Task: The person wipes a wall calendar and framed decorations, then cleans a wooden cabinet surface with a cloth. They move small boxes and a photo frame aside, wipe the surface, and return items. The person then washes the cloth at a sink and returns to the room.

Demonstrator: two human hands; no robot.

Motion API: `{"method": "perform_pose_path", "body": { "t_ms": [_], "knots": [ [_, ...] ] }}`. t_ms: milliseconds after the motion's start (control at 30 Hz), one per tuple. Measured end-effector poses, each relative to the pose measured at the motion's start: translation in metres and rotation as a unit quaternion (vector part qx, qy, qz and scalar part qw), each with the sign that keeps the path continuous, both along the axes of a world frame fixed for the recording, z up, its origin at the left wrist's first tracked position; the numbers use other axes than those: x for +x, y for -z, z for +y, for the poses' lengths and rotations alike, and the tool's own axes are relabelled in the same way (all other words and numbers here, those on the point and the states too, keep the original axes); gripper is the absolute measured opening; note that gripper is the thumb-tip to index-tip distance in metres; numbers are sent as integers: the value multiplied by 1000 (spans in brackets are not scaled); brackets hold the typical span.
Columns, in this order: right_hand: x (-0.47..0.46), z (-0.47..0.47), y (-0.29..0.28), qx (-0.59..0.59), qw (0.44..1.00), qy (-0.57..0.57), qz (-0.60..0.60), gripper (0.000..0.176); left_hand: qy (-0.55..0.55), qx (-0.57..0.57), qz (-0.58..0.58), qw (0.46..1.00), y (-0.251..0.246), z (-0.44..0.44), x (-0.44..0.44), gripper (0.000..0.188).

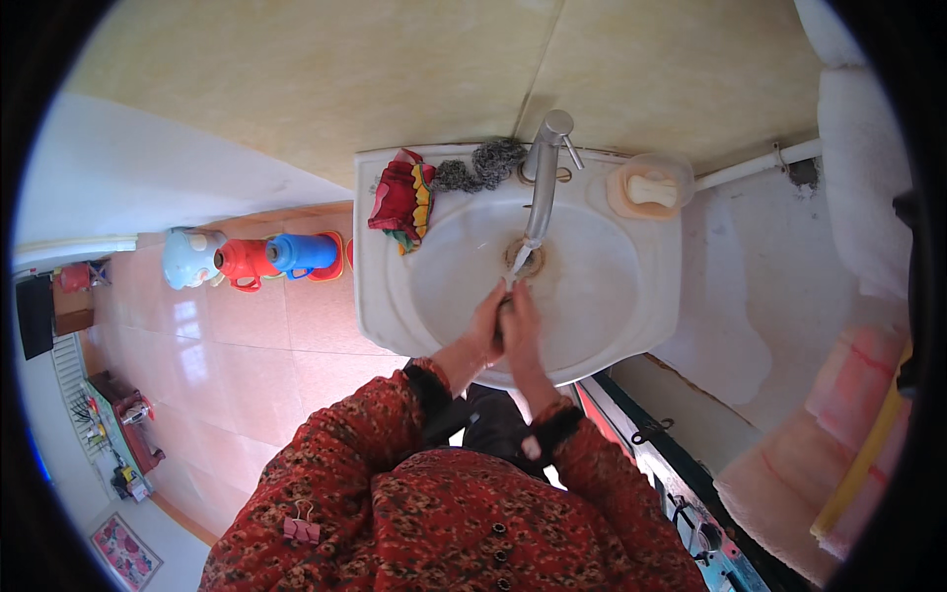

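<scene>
My left hand (487, 318) and my right hand (522, 320) are close together over the front part of a white ceramic washbasin (599, 296). Their fingertips meet the stream of water (522, 259) running from a metal tap (546, 177). A dark patch shows between the palms; whether it is a small object or shadow cannot be made out. Below the spout lies the drain (534, 268), ringed with brownish stain. Both wrists come out of dark cuffs on red floral sleeves.
On the basin's back rim lie a red and yellow cloth (403, 194), steel wool scourers (497, 161) and a soap bar (651, 191) in a dish (623, 198). Red (245, 260) and blue (303, 251) thermos flasks stand on the floor at left. Towels (784, 451) hang at right.
</scene>
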State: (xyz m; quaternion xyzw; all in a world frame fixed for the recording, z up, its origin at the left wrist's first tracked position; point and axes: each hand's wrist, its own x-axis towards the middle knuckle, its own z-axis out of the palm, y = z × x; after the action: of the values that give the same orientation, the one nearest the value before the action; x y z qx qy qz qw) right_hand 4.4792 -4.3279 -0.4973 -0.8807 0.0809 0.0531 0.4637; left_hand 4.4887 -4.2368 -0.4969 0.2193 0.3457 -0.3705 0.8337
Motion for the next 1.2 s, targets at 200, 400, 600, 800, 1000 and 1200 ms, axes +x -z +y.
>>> {"method": "perform_pose_path", "body": {
  "t_ms": [200,400,600,800,1000,1200],
  "knots": [
    [-14,2,4,-122,992,18,1,40,-56,61,7,996,-2,-10,-4,23],
    [-13,-4,13,-156,987,2,-35,36,17,238,-137,961,9,-14,-9,19],
    [-20,5,3,-124,990,8,-62,36,104,277,-214,931,27,-8,-12,21],
    [-24,10,-11,-83,994,34,-67,32,12,172,-103,980,21,-8,-18,25],
    [-19,10,-25,-64,987,29,-142,22,26,174,-77,981,4,-8,-13,23],
    [-16,9,-30,-39,988,39,-143,22,44,212,-115,970,-4,-9,-11,29]
  ]
}}
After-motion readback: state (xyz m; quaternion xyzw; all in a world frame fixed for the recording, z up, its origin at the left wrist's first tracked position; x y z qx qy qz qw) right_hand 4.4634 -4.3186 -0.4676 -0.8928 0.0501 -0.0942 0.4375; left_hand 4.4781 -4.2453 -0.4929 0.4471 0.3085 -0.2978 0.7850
